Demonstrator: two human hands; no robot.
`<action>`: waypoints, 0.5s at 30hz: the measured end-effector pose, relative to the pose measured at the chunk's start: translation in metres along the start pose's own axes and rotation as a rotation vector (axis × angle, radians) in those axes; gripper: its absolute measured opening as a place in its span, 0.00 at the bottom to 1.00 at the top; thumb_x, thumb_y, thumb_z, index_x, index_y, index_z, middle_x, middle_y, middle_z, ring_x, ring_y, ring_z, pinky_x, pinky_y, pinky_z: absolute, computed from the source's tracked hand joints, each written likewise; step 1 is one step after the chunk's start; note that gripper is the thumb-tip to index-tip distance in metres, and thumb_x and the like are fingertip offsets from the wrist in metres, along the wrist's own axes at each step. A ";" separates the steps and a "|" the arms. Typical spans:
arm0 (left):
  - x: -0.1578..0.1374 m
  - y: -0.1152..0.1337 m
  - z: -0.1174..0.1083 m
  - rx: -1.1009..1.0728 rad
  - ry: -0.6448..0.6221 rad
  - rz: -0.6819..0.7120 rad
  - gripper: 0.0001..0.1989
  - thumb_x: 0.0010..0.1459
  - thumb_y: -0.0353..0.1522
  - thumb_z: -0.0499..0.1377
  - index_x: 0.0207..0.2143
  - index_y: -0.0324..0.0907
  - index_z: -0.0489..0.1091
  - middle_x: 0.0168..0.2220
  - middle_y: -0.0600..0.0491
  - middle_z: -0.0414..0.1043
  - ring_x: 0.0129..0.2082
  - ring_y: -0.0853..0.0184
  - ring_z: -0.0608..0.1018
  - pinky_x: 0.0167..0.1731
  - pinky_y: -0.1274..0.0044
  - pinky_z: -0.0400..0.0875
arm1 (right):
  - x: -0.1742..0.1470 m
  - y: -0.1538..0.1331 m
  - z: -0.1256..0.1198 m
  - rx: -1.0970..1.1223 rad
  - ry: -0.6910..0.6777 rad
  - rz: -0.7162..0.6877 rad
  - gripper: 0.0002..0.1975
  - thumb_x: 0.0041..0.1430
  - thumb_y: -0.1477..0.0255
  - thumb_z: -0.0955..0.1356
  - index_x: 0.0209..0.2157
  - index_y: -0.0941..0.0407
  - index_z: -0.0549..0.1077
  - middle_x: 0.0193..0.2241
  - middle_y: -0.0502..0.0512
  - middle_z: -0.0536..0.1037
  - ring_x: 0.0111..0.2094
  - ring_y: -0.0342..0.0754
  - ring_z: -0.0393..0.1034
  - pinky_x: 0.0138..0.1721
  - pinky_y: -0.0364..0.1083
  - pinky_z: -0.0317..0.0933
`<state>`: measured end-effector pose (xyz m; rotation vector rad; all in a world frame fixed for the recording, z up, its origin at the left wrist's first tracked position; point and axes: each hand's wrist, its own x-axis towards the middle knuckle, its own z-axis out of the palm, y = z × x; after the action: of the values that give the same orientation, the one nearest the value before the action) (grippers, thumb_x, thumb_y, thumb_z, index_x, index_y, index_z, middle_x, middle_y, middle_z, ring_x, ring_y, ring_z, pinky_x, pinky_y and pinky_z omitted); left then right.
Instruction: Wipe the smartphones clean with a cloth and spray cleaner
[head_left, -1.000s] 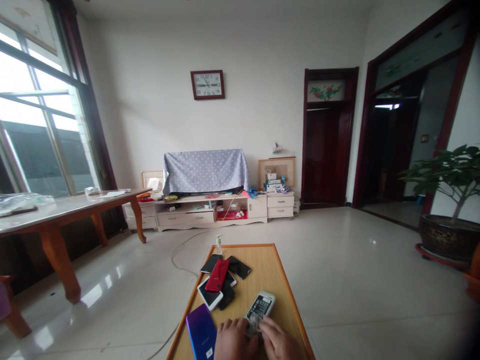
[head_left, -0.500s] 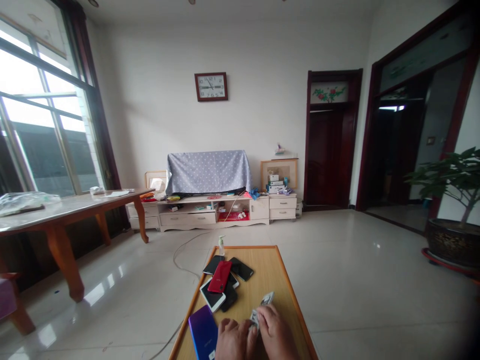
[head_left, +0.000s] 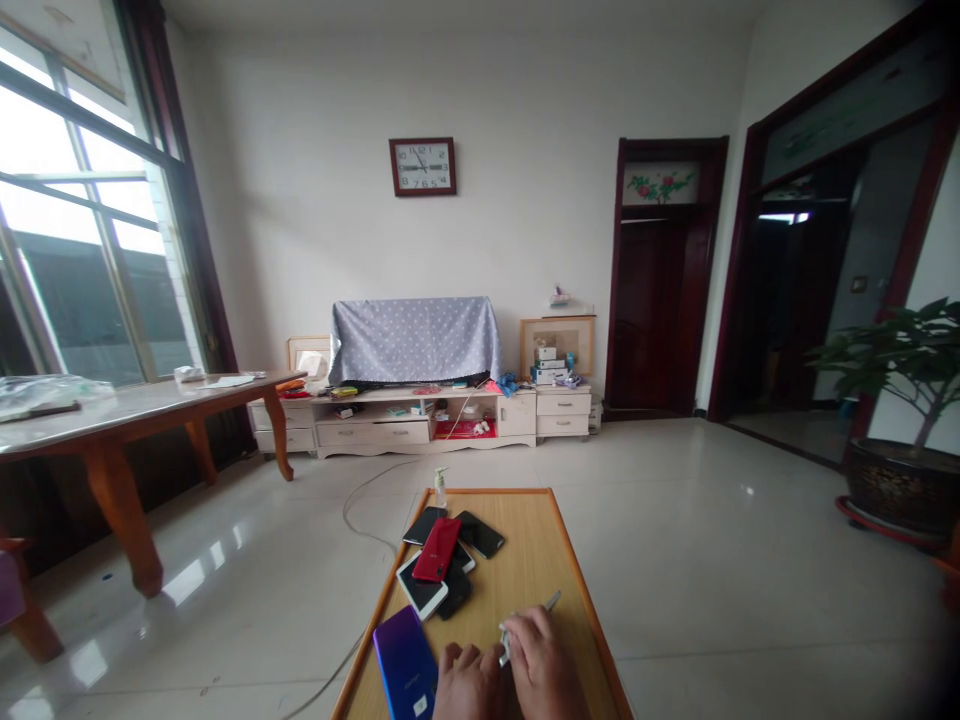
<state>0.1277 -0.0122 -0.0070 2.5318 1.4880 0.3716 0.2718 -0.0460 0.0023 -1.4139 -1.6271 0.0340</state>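
Grip of the right hand is closed on a thin, pale phone, nearly edge-on, at the frame's lower centre; the left hand curls against it, its hold unclear. Far right, a dark pot holds a leafy plant.

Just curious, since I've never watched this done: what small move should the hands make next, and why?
I'd perhaps have the right hand tip the slim pale device flatter: it shows almost edge-on, so its faces are hardly visible. The left hand is close to the device's near end and might steady it.
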 end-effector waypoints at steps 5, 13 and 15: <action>-0.004 0.003 -0.009 -0.028 0.079 0.012 0.13 0.66 0.34 0.50 0.44 0.52 0.74 0.39 0.53 0.78 0.44 0.61 0.76 0.53 0.65 0.55 | -0.007 0.001 0.008 0.062 -0.035 -0.032 0.15 0.69 0.70 0.58 0.43 0.51 0.75 0.42 0.57 0.75 0.42 0.48 0.75 0.44 0.44 0.69; -0.008 0.005 -0.008 -0.107 0.216 0.013 0.13 0.68 0.32 0.48 0.39 0.48 0.73 0.37 0.53 0.77 0.46 0.62 0.73 0.53 0.66 0.53 | 0.040 0.041 -0.025 -0.088 0.054 0.180 0.15 0.68 0.70 0.59 0.39 0.52 0.77 0.38 0.57 0.75 0.40 0.49 0.73 0.44 0.47 0.68; -0.008 0.004 -0.008 -0.102 0.220 0.007 0.13 0.68 0.33 0.48 0.38 0.48 0.73 0.38 0.53 0.77 0.46 0.62 0.73 0.53 0.66 0.53 | 0.044 0.041 -0.026 -0.092 0.048 0.182 0.15 0.68 0.71 0.59 0.39 0.52 0.77 0.38 0.58 0.75 0.40 0.49 0.73 0.44 0.47 0.67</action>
<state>0.1251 -0.0211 0.0011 2.4823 1.4897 0.7287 0.3248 -0.0120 0.0204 -1.6181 -1.4736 0.0307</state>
